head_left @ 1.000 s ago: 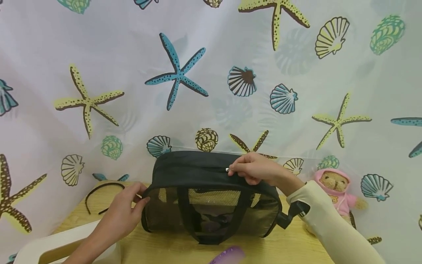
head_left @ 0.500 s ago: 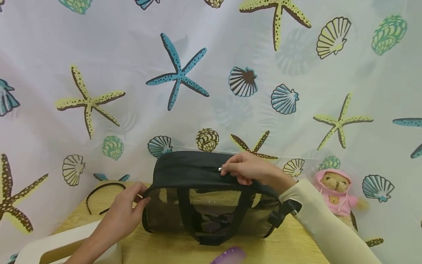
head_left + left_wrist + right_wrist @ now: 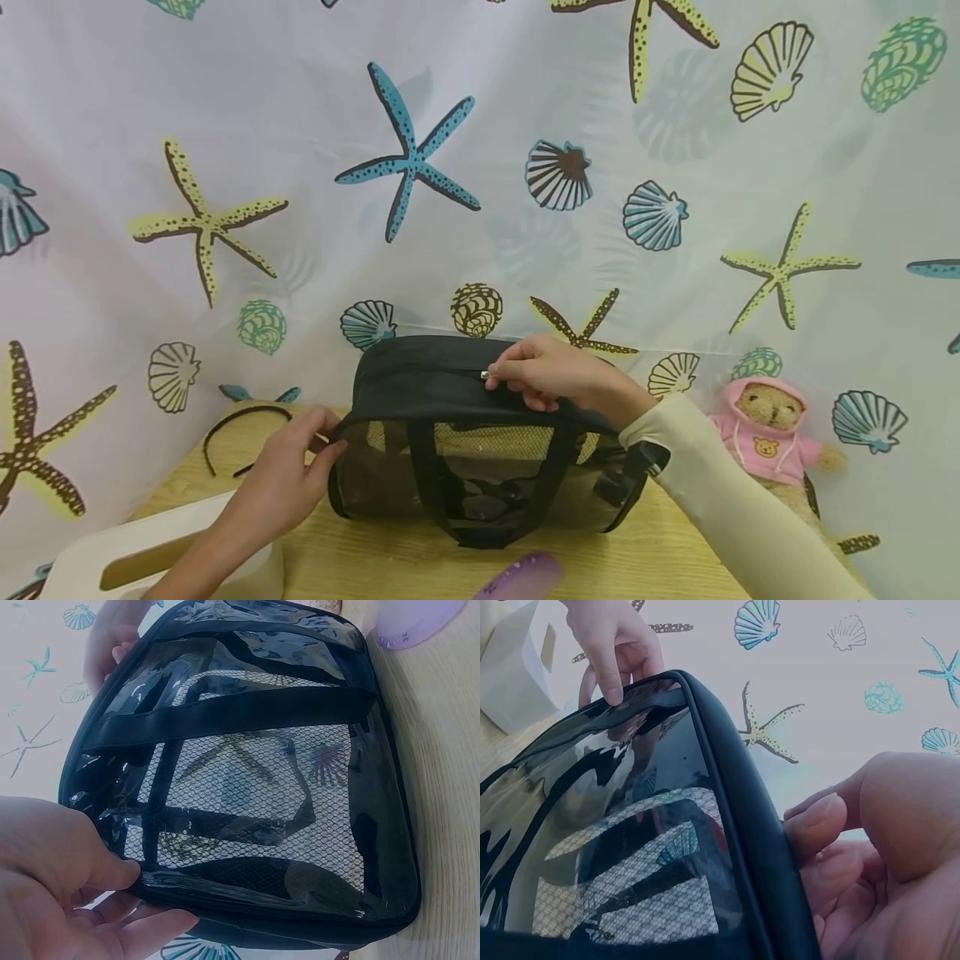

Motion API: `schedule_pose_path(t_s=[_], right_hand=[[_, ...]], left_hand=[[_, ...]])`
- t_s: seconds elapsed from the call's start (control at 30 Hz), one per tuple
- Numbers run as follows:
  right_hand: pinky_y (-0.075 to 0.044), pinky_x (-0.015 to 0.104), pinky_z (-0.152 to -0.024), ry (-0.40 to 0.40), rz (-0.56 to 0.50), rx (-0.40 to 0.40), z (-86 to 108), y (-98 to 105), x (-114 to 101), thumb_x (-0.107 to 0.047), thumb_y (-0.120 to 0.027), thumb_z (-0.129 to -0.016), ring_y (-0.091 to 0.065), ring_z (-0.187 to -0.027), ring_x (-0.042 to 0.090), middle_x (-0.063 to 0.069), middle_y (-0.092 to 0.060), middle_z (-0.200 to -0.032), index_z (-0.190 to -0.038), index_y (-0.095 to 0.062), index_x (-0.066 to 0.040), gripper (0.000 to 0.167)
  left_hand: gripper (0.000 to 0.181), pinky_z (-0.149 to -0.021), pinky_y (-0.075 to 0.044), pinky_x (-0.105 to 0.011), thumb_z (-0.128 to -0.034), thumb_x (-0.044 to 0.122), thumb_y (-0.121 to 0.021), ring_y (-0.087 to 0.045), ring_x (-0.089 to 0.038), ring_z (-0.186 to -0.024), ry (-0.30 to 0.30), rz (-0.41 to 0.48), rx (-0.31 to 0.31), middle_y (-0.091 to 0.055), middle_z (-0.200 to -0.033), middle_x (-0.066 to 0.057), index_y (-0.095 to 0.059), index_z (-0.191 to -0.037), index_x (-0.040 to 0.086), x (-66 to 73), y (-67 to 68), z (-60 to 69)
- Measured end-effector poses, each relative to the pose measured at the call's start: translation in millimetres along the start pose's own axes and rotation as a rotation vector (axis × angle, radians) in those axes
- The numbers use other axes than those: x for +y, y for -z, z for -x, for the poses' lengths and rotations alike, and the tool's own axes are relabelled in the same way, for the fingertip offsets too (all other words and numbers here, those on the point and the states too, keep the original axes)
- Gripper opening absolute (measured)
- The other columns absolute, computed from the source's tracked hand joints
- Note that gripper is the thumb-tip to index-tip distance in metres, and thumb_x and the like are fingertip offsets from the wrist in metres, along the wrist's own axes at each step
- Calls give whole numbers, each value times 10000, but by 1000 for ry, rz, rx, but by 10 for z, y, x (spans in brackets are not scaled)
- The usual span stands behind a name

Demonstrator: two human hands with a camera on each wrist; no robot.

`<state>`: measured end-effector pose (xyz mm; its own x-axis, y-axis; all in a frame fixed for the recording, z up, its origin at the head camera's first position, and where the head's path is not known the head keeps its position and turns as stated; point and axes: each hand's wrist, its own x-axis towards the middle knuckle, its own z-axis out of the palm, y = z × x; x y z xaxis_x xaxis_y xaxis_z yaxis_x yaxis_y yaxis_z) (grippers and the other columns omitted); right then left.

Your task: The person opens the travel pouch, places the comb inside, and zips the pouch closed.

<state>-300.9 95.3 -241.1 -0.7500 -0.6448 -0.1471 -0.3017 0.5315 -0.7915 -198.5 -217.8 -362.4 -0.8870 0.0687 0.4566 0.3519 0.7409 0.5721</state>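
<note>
A black bag (image 3: pixel 420 398) with a smoky see-through front, a mesh panel and dark handles stands on the wooden table. At its upper left corner, my left hand (image 3: pixel 288 467) pinches the edge between thumb and fingers; the left wrist view shows the thumb on the clear panel's rim (image 3: pixel 139 876). With thumb and forefinger, my right hand (image 3: pixel 551 371) pinches the small metal zipper pull (image 3: pixel 485 375) on the bag's top. Behind the pull, on its right, the zipper track is covered by the hand. In the right wrist view the right fingers (image 3: pixel 825 825) are beside the black top edge.
A white box with a slot (image 3: pixel 82 562) stands at the front left, under the left forearm. Behind it lies a black headband (image 3: pixel 247 408). A purple object (image 3: pixel 525 575) lies near the front edge. A teddy bear in a pink hoodie (image 3: pixel 772 437) sits at right. A patterned curtain (image 3: pixel 480 233) hangs behind.
My right hand has moved left along the bag's top, drawing the zipper pull with it. My left hand keeps its hold on the corner. The head view has tilted slightly.
</note>
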Motion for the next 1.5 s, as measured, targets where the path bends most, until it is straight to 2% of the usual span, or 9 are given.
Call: schedule_pose_path(t_s=[0.47,0.8,1.17,1.5], right_hand=[[-352,269,-449,37,20,-23,-167,-171,-152,-247,-515,-1094,-451,-460,129,-40,-372,-574,-1101,-744,-86,280],[-369,262,-445,33,38,-1,-285,-241,-278,-245,-523,-1091,-460,-456,121,-34,-390,-580,-1085,-746,-71,283],[-376,257,-436,53,77,-18,-413,-361,-393,-232,-508,-1097,-460,-441,118,-16,-450,-609,-1089,-752,-79,289],[-382,255,-437,54,126,-33,-548,-456,-520,-234,-483,-1102,-465,-442,118,-23,-455,-599,-1093,-753,-81,310]], left_hand=[[100,-716,-555,-295,-977,15,-655,-659,-158,-897,32,17,-30,-671,-1015,-32,-620,-984,108,-1,-9,4],[99,-719,-541,-305,-976,16,-656,-650,-160,-889,4,3,-12,-670,-1010,-31,-623,-976,109,-3,-3,-21],[90,-703,-564,-304,-991,20,-638,-652,-167,-909,57,38,-54,-674,-1037,-46,-622,-1023,103,-13,13,16],[99,-718,-550,-299,-985,18,-648,-648,-154,-896,41,27,-31,-674,-1019,-28,-623,-1001,113,-26,4,14]])
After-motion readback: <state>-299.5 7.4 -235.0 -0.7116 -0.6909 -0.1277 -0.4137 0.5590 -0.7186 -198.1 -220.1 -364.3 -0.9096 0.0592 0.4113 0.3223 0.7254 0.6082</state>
